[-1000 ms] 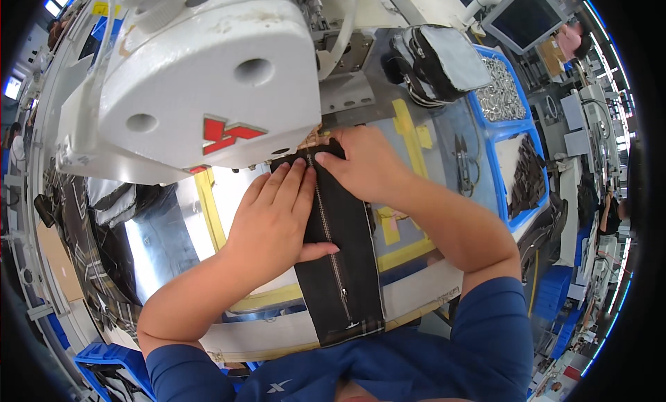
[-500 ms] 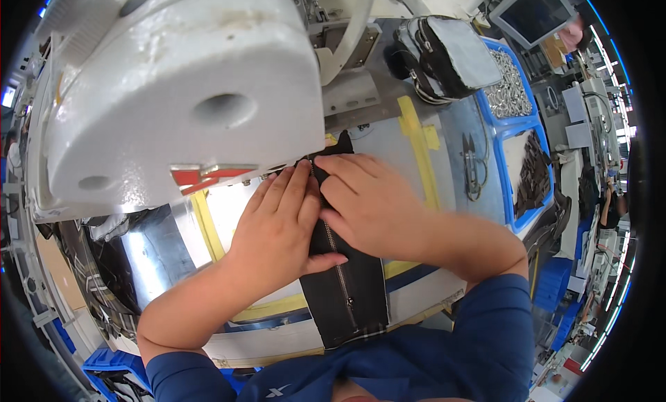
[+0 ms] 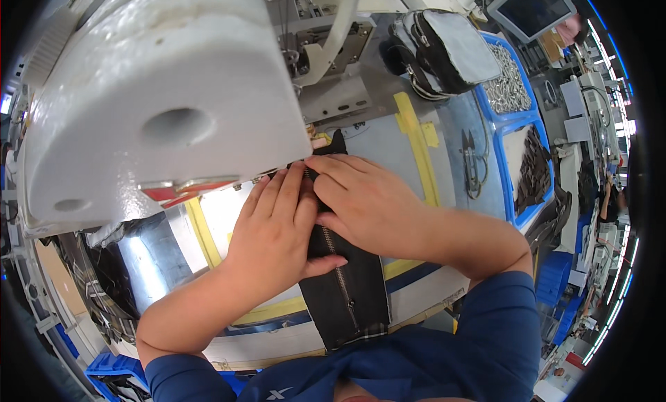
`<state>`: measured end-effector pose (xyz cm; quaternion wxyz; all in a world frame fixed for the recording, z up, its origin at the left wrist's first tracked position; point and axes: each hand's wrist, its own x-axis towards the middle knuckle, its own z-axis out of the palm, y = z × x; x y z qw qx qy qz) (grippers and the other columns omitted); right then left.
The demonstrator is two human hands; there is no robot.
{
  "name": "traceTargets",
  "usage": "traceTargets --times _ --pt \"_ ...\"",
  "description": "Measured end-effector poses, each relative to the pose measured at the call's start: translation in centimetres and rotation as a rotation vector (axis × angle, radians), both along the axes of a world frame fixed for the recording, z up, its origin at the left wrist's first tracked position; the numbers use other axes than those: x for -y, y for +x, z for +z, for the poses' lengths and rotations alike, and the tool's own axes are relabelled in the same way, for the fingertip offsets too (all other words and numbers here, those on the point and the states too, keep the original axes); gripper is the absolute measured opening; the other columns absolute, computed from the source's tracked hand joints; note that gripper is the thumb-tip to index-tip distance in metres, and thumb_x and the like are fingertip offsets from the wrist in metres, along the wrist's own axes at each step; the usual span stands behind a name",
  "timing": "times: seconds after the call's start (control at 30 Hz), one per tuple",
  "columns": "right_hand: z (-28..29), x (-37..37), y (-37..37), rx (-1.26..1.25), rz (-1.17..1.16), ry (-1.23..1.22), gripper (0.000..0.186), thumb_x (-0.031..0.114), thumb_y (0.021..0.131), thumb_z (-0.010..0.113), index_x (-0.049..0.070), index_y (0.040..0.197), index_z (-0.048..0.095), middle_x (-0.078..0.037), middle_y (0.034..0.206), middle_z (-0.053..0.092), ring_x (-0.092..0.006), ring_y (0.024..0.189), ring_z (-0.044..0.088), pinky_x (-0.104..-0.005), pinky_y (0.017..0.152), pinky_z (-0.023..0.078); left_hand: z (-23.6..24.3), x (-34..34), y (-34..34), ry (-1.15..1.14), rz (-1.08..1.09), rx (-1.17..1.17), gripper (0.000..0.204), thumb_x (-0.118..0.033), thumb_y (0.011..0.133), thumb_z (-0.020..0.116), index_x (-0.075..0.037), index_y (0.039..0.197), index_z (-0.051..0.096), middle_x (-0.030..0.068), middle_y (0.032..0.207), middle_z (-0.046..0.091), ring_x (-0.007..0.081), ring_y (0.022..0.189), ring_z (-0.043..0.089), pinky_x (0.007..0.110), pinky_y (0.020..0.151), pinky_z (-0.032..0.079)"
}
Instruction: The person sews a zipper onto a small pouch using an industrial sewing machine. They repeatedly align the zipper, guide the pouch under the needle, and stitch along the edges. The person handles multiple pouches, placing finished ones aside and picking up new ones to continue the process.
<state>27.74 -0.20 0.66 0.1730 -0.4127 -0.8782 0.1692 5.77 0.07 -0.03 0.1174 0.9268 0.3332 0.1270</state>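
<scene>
A long black fabric piece (image 3: 364, 284) with a metal zipper (image 3: 340, 274) down its middle lies on the work surface, running from the sewing machine (image 3: 208, 83) towards my body. My left hand (image 3: 270, 232) rests flat on the fabric's left side, thumb stretched out over the zipper. On the other side, my right hand (image 3: 371, 208) presses down with its fingers slightly bent and its thumb near the zipper. Both sets of fingertips meet close to the machine head, which partly hides the far end of the fabric. The zipper slider (image 3: 351, 305) sits near the close end.
At the back right stand stacked black-and-grey pouches (image 3: 451, 52). Beside them, blue trays hold silvery metal parts (image 3: 508, 83) and dark strips (image 3: 533, 169). Thread snips (image 3: 472, 163) lie right of the yellow tape (image 3: 420, 149). Dark material (image 3: 107, 263) is piled at the left.
The view has shifted slightly, so the machine head appears further left and shows more of its workings. My hands and the black fabric stay nearly where they were.
</scene>
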Motion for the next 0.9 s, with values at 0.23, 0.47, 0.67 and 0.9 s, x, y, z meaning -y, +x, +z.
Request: traceTargets --times 0.23,0.47,0.67,0.9 --pt "0.1 0.0 0.3 0.006 0.012 -0.006 0.047 0.025 0.092 0.076 -0.007 0.125 0.062 -0.025 0.141 0.062 -0.0387 0.133 0.059 -0.0440 0.117 0.047 0.2 0.0 0.1 -0.020 -0.002 -0.024 0.111 -0.068 0.068 0.087 0.012 0.136 0.055 0.0349 0.147 0.051 0.0514 0.130 0.056 0.058 0.115 0.045" --pt "-0.1 0.1 0.1 0.002 0.017 -0.027 0.049 0.026 0.092 0.077 -0.006 0.125 0.062 -0.024 0.140 0.062 -0.0382 0.134 0.059 -0.0434 0.117 0.047 0.2 0.2 -0.1 -0.027 0.008 -0.023 0.111 -0.067 0.067 0.088 0.012 0.137 0.055 0.0351 0.147 0.051 0.0516 0.130 0.056 0.058 0.114 0.046" --pt "0.0 0.1 0.2 -0.021 0.032 -0.014 0.047 0.025 0.089 0.079 -0.005 0.122 0.064 -0.023 0.137 0.064 -0.0381 0.133 0.060 -0.0440 0.116 0.047 0.5 0.2 0.0 -0.036 0.011 -0.024 0.106 -0.065 0.067 0.088 0.010 0.136 0.057 0.0329 0.149 0.051 0.0481 0.132 0.056 0.058 0.115 0.045" --pt "3.0 -0.2 2.3 0.014 -0.049 -0.145 0.040 0.028 0.088 0.081 0.002 0.115 0.067 -0.018 0.126 0.069 -0.0368 0.120 0.066 -0.0450 0.104 0.053 -0.3 0.7 -0.4 -0.012 0.025 -0.034 0.115 -0.058 0.064 0.092 0.011 0.146 0.049 0.0318 0.157 0.045 0.0514 0.140 0.048 0.057 0.118 0.039"
